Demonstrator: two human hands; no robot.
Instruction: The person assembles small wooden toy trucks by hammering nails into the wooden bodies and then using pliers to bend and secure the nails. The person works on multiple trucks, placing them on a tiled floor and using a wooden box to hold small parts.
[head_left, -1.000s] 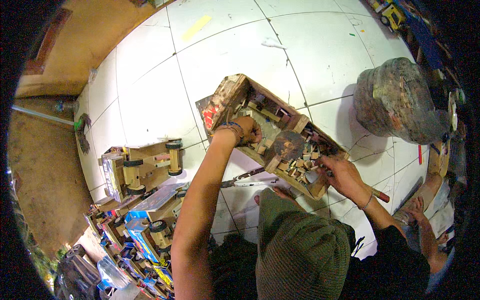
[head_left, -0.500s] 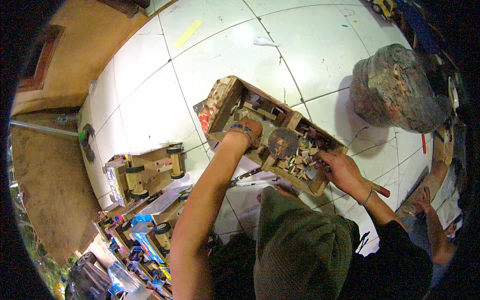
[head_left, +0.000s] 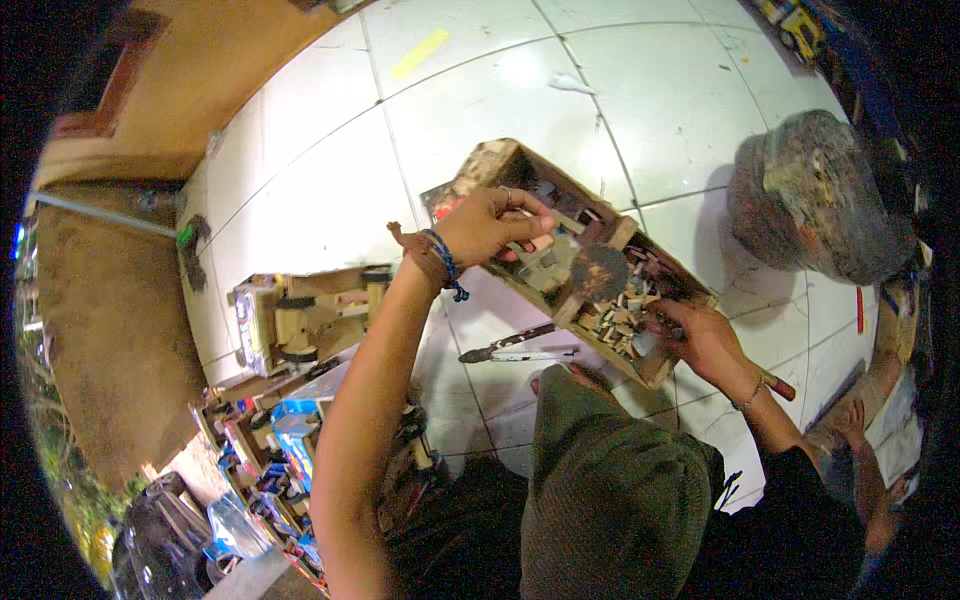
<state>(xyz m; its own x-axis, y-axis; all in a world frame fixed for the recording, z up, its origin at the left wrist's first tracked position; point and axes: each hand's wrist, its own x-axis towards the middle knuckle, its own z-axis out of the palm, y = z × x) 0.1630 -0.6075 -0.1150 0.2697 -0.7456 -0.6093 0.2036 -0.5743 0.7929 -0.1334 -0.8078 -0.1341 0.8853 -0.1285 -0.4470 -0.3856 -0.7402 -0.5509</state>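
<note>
A long wooden box (head_left: 655, 372) with compartments lies on the tiled floor before me. My left hand (head_left: 490, 228) is raised over its left part, fingers closed in a pinch on a small pale block (head_left: 541, 242). My right hand (head_left: 700, 335) reaches in at the right end with fingers curled among small wood pieces (head_left: 625, 312); what they grip is hidden. A dark round disc (head_left: 599, 273) sits near the box's middle divider. From beneath my right wrist a reddish-brown handle (head_left: 778, 386) sticks out; its other end is hidden.
Beyond the box to the right stands a dark, rough stump-like block (head_left: 815, 195). Wooden toy vehicles (head_left: 300, 320) crowd the left side. A dark pointed tool (head_left: 505, 345) and a white stick (head_left: 535, 354) lie on the near floor. Another person's hand (head_left: 852, 425) shows at far right.
My left hand has lifted out of the box's left compartment, with a small pale block now showing in its fingers. My right hand stays at the right end. The whole view has shifted slightly.
</note>
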